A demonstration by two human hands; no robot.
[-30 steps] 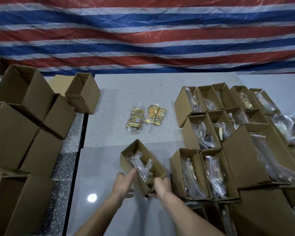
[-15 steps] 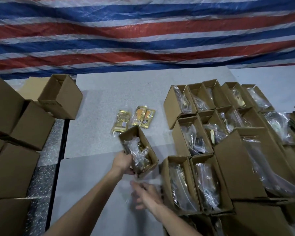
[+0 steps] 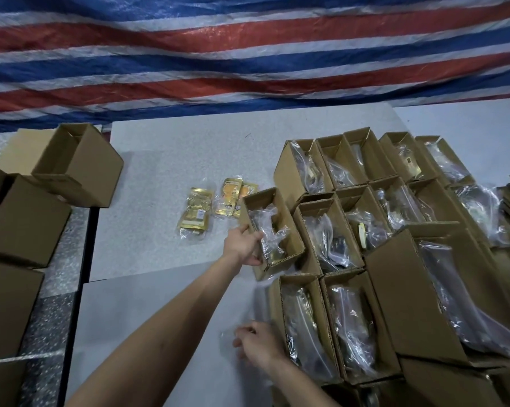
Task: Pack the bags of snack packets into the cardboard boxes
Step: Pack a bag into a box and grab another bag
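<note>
Striped tarpaulin (image 3: 247,54) is hanging behind the grey table (image 3: 165,160) I am working over. My left hand (image 3: 243,245) is gripping the near left wall of a small open cardboard box (image 3: 272,230), fingers curled over its rim, holding it tilted just beside the rows of filled boxes (image 3: 350,230) crowding the table's right side. A clear bag of snack packets (image 3: 269,230) is already sitting inside it. My right hand (image 3: 259,346) is hovering low near the front edge with fingers loosely curled; whether it is pinching some clear film there I cannot tell. Two more bagged packets (image 3: 215,207) are lying loose mid-table, empty boxes (image 3: 77,165) piling up at the left edge. I am judging the load light, the plastic slippery and crinkly, so the stiff cardboard walls are giving the safest hold
</note>
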